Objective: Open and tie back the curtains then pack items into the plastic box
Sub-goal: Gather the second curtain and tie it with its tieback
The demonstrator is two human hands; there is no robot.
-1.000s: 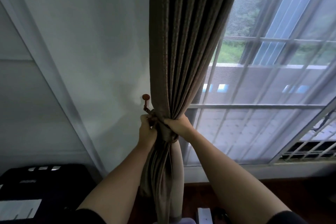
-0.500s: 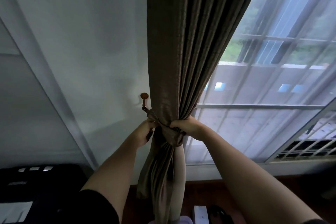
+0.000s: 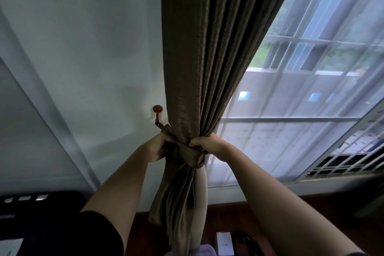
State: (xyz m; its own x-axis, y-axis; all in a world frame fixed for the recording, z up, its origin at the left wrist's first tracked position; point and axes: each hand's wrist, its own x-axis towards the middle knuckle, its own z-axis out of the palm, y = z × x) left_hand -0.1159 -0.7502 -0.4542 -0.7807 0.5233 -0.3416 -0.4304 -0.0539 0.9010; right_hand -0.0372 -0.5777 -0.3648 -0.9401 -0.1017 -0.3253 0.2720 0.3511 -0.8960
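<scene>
now both hands, left hand (image 3: 157,148) and right hand (image 3: 208,143), grip tieback (image 3: 188,153) around curtain (image 3: 199,68).

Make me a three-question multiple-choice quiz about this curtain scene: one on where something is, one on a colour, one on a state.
1. The wall hook sits where?
A. left of the curtain
B. right of it
C. on the window

2. The curtain's colour?
A. white
B. brown
C. red

3. The curtain is
A. spread flat
B. gathered by a tieback
C. on the floor

Answers: 1 A, the hook is on the wall left of the fabric. 2 B, the folds are brown. 3 B, left hand and right hand grip the band.
</scene>
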